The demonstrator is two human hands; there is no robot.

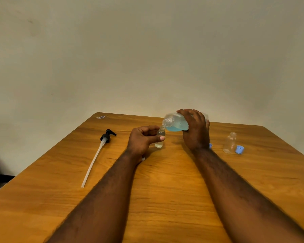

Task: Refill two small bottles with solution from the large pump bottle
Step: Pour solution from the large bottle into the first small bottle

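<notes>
My right hand (196,130) grips the large clear bottle (175,122) of blue solution, tipped on its side with its open threaded neck pointing left. The neck sits just above the mouth of a small clear bottle (159,139), which my left hand (143,139) holds upright between thumb and fingers. A second small clear bottle (229,142) stands uncapped at the right, with a blue cap (239,149) beside it. Another blue cap (210,145) peeks out behind my right wrist. The black pump head with its long white tube (98,155) lies on the table at the left.
All of this rests on a wooden table (165,190) against a plain wall. A small scrap of printed paper (100,117) lies at the far left corner. A white bit (143,158) shows under my left wrist.
</notes>
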